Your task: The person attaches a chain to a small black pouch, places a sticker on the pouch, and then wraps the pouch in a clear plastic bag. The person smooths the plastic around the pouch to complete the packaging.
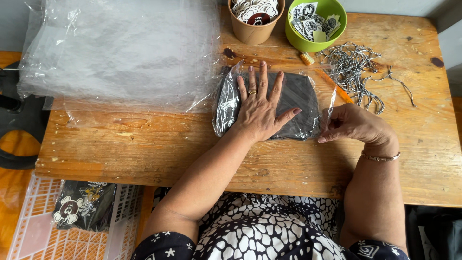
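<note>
On the wooden desk [144,144], left of the dark folded cloth in its clear bag [301,108], lies a stack of clear bags [120,53]. Left hand [260,108] presses flat, fingers spread; right hand [349,124] apparently pinches the bag's flap. Beyond: one brown cup [254,30] and one green bowl [315,36], both holding stickers.

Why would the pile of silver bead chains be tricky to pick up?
The bead chains lie in a loose tangle, so they would probably droop and come up clumped together. Strands trail across the wooden table, so some might slip off the fingers.
</note>
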